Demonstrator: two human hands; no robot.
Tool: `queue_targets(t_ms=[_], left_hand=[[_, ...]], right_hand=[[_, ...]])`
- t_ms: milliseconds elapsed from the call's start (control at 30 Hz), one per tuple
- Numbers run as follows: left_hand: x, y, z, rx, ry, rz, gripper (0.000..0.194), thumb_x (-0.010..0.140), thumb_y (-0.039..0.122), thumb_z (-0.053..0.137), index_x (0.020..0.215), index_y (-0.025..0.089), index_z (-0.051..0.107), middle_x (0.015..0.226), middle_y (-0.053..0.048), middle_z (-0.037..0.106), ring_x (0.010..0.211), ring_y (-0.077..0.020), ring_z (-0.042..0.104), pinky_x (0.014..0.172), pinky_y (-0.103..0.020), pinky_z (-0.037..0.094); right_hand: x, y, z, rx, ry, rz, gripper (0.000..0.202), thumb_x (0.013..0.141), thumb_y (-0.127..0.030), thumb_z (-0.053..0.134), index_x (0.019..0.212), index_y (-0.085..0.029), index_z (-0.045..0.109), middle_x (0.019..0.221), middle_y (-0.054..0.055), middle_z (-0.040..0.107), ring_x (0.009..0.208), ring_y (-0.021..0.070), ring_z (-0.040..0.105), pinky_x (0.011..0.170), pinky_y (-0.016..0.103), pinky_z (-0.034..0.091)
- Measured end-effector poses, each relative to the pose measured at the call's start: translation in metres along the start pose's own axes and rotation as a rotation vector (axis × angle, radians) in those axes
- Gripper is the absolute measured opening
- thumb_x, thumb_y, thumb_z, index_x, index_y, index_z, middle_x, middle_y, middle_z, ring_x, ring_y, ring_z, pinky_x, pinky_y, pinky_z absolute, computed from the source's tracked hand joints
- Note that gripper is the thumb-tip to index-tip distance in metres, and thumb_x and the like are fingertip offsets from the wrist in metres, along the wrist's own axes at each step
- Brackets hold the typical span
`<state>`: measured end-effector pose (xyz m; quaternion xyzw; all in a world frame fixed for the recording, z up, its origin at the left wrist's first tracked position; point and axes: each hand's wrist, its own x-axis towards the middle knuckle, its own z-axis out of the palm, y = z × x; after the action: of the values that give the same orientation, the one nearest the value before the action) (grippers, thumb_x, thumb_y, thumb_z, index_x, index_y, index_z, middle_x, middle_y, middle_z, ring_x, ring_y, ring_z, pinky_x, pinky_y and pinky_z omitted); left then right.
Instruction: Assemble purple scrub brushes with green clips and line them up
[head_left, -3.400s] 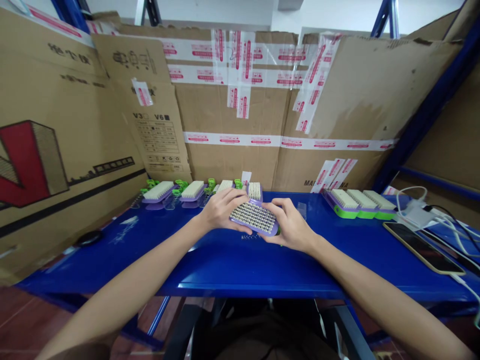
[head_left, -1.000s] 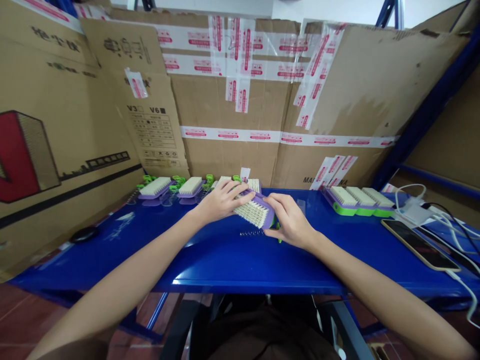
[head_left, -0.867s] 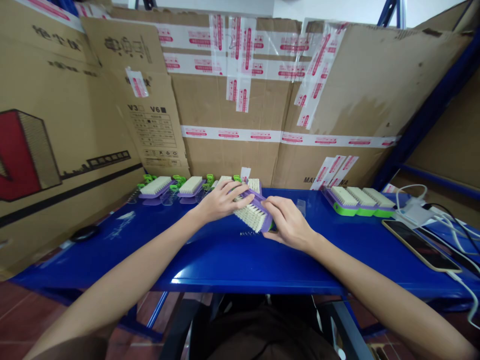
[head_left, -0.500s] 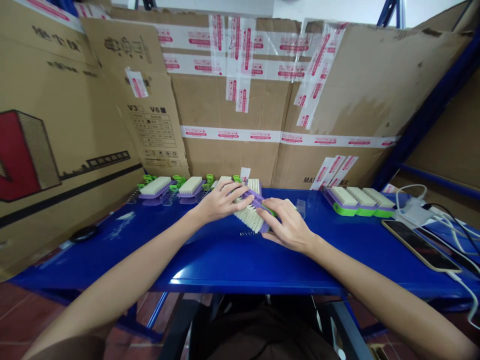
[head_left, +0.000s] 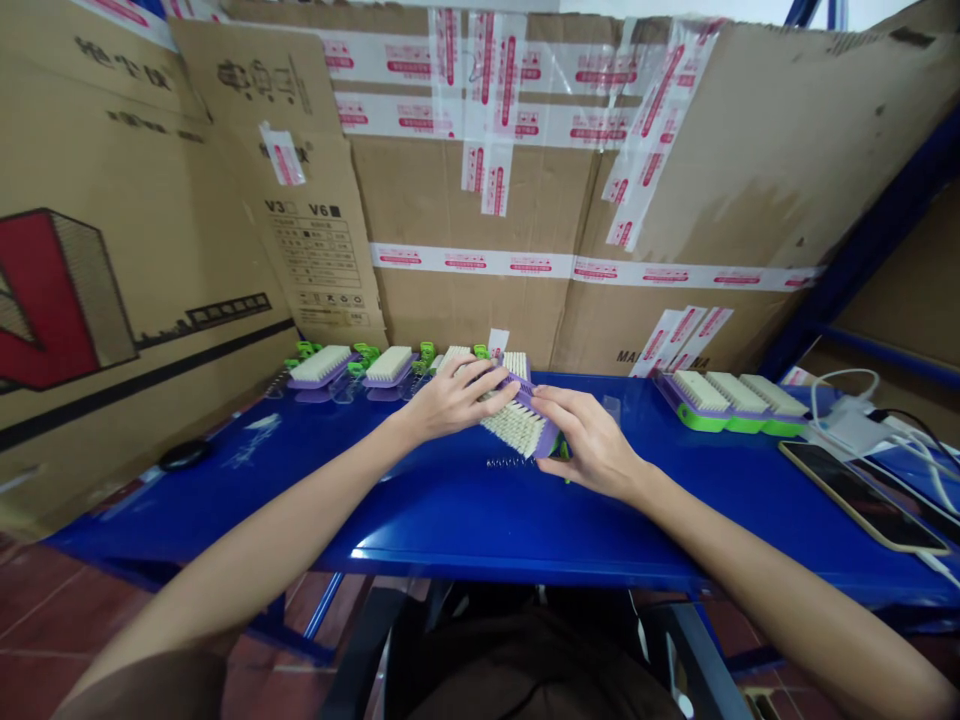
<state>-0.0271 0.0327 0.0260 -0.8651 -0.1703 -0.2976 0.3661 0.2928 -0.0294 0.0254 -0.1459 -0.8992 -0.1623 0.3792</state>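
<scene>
Between my two hands is a purple-backed scrub brush (head_left: 517, 427) with cream bristles, tilted above the blue table. My left hand (head_left: 459, 398) lies over its upper left part, fingers closed on the purple edge. My right hand (head_left: 589, 440) grips the right end, thumb below and fingers on top. A bit of green shows under the right thumb. A small metal spring (head_left: 510, 463) lies on the table just below the brush. Behind it stands another cream-bristled brush (head_left: 515, 366), partly covered by my hands.
Brushes (head_left: 322, 366) with green clips (head_left: 366, 355) line the back left. At right are three joined brushes (head_left: 739, 395) on green bases, a phone (head_left: 862, 497) and a white charger with cables (head_left: 844, 422). A black round object (head_left: 185, 455) lies left. Cardboard (head_left: 465, 310) walls the back.
The view has shifted slightly. My right hand has changed its hold at the brush's right end, with its thumb now lower and green showing beneath it. The left hand stays on the brush.
</scene>
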Motion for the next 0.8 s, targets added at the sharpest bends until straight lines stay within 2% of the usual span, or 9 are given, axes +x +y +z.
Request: queue_targets(t_ms=[133,233,333,533,667,800], left_hand=[[0.002,0.003,-0.002,-0.017,-0.084,0.025,0.061,0.111,0.014,0.061,0.163,0.041,0.047,0.154,-0.009,0.073,0.142,-0.0324,0.071,0.119,-0.061,0.057],[0.003,0.003,-0.003,-0.054,-0.097,0.037,0.063,0.11,0.013,0.062,0.164,0.041,0.047,0.153,-0.008,0.073,0.141,-0.0311,0.072,0.12,-0.059,0.058],[0.004,0.001,-0.005,-0.064,-0.094,-0.015,0.068,0.108,0.013,0.065,0.165,0.046,0.047,0.154,-0.006,0.073,0.144,-0.0318,0.07,0.121,-0.061,0.057],[0.004,0.0,-0.014,0.071,0.035,-0.04,0.08,0.105,0.012,0.071,0.167,0.054,0.042,0.158,-0.004,0.07,0.149,-0.0312,0.065,0.121,-0.059,0.056],[0.006,0.003,-0.018,0.158,0.164,0.009,0.08,0.101,0.014,0.08,0.163,0.053,0.047,0.156,-0.003,0.071,0.146,-0.029,0.065,0.12,-0.054,0.057],[0.007,0.005,-0.016,0.206,0.242,0.03,0.082,0.097,0.015,0.086,0.159,0.054,0.048,0.152,-0.001,0.072,0.144,-0.0278,0.065,0.119,-0.053,0.058]], right_hand=[[0.0,0.002,0.004,0.024,-0.014,-0.018,0.089,0.112,-0.057,0.068,0.181,-0.025,0.022,0.157,0.023,0.067,0.146,0.0417,0.067,0.111,0.062,0.062],[-0.001,0.005,0.008,0.012,-0.036,-0.026,0.09,0.109,-0.057,0.071,0.179,-0.023,0.025,0.154,0.024,0.068,0.141,0.0428,0.069,0.108,0.063,0.063],[-0.002,0.007,0.011,-0.039,-0.035,-0.038,0.086,0.111,-0.054,0.069,0.178,-0.023,0.026,0.156,0.025,0.065,0.143,0.0438,0.066,0.109,0.065,0.062],[-0.006,0.006,0.015,-0.169,0.052,-0.049,0.08,0.11,-0.036,0.071,0.178,-0.028,0.029,0.157,0.021,0.063,0.148,0.042,0.063,0.116,0.067,0.06],[-0.013,0.005,0.018,-0.238,0.105,-0.105,0.07,0.107,-0.028,0.075,0.17,-0.036,0.046,0.154,0.014,0.066,0.146,0.0368,0.066,0.118,0.063,0.061],[-0.014,0.004,0.023,-0.301,0.179,-0.166,0.062,0.102,-0.019,0.081,0.157,-0.039,0.061,0.148,0.009,0.069,0.142,0.0315,0.068,0.117,0.057,0.063]])
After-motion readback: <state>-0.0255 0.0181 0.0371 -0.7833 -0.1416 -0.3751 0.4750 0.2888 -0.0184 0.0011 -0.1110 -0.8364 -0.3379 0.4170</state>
